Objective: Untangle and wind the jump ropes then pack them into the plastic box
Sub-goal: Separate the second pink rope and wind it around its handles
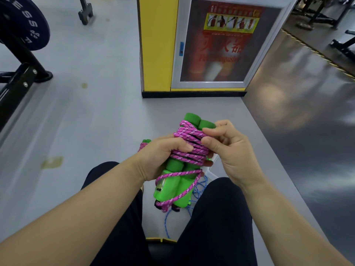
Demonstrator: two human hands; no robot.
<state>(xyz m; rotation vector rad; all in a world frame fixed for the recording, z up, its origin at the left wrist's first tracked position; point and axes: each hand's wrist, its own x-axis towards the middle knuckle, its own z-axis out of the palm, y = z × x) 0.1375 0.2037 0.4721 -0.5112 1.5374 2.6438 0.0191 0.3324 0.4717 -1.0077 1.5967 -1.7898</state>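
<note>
Seated person, dark trousers, both bare forearms reaching forward over the knees. Left hand (163, 156) palm-inward, fingers (182, 146) curled around the middle of the bundle, holding it. Right hand (228, 148) raised just beside it, thumb and forefinger pinched on the wound cord, other fingers bent.

Held thing: jump rope with green foam-and-plastic handles (176, 181) laid side by side, bound with pink-and-white braided cord (190, 143). Tight coils sit around the upper half; one loose loop hangs around the lower plastic ends. Long axis runs roughly away from the person, foam tips pointing forward and slightly right, plastic ends toward the lap. Bundle is in the air above the gap between the knees.

A second green-and-pink wound rope (144, 144) shows partly behind the left hand. Thin blue cord (199, 186) lies loose below, between the legs, over a clear plastic edge (210, 172); cannot tell if that is the box. Grey floor (96, 121) around; yellow pillar with fire extinguisher cabinet (221, 47) ahead.
</note>
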